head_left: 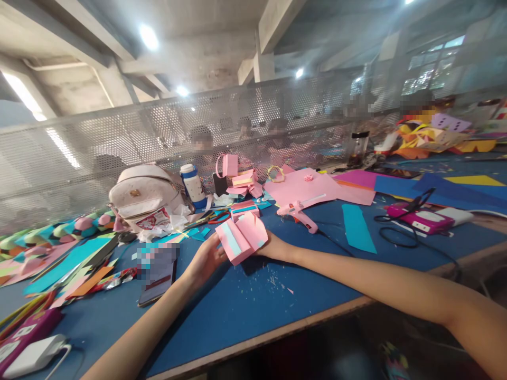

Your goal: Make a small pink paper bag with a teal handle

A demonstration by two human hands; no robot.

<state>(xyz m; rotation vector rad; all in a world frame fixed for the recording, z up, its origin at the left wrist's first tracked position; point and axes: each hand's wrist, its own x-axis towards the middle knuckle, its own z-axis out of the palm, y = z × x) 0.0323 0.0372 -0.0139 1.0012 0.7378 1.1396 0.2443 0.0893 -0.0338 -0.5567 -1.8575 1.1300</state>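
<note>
Between my two hands is a small pink paper box [240, 244] with a light-blue strip and a raised flap, held tilted above the blue table. My left hand [208, 257] grips its left side, fingers curled at the edge. At the right side, my right hand [274, 246] is closed around it; its fingertips are hidden behind the paper. Just beyond lies another pink paper box [244, 210] with a blue stripe. A pink hot glue gun [298, 215] rests to the right of my hands. Small paper scraps are scattered below them.
A phone [158, 277] lies left of my hands. Behind stand a white backpack [144, 192] and a bottle [193, 186]. Pink paper sheets [309, 186], a turquoise strip [358, 228] and a magenta power strip [420, 219] with black cable lie rightward. A perforated metal screen [158, 142] borders the table.
</note>
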